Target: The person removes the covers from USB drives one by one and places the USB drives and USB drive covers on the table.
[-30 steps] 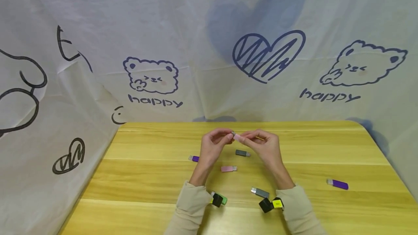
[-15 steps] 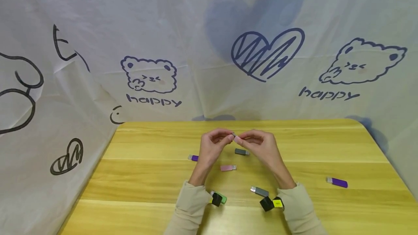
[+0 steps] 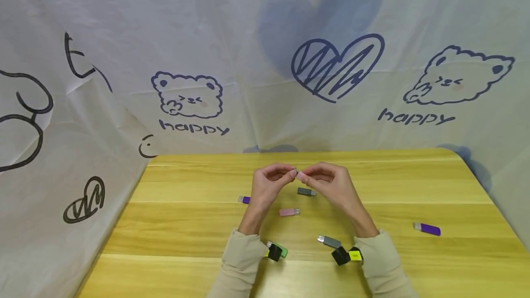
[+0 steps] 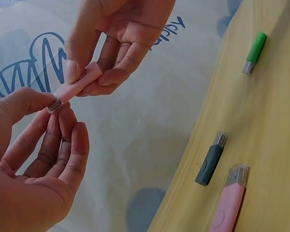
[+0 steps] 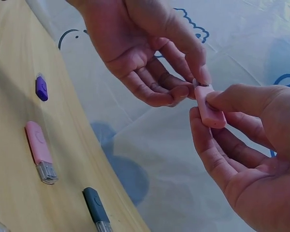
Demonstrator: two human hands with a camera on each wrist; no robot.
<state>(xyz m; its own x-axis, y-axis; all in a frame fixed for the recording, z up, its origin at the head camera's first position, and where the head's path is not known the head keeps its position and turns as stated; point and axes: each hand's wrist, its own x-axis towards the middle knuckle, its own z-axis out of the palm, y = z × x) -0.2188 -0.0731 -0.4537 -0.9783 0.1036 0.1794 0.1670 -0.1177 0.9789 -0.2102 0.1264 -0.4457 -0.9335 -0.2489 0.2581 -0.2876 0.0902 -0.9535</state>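
Note:
Both hands hold one pink USB stick (image 4: 79,82) in the air above the far part of the table. My left hand (image 3: 267,184) pinches its clear capped connector end (image 4: 54,104) between thumb and forefinger. The pink body (image 5: 209,108) is pinched by the thumb and fingers of my right hand (image 3: 333,185). In the head view the fingertips nearly meet and cover most of the stick. A second pink USB stick (image 3: 289,212) lies below the hands, near a dark grey one (image 3: 306,191).
More USB sticks lie on the wooden table (image 3: 186,224): a purple one (image 3: 246,200) partly behind the left wrist, a green one (image 3: 282,249) by the left sleeve, a grey one (image 3: 330,241) by the right, and another purple one (image 3: 428,229) farther right. A printed cloth (image 3: 256,59) hangs behind.
My right fingers have shifted slightly on the stick, closer to the left fingertips, and now cover more of its pink body. The left hand keeps its pinch. The head view has shifted a little.

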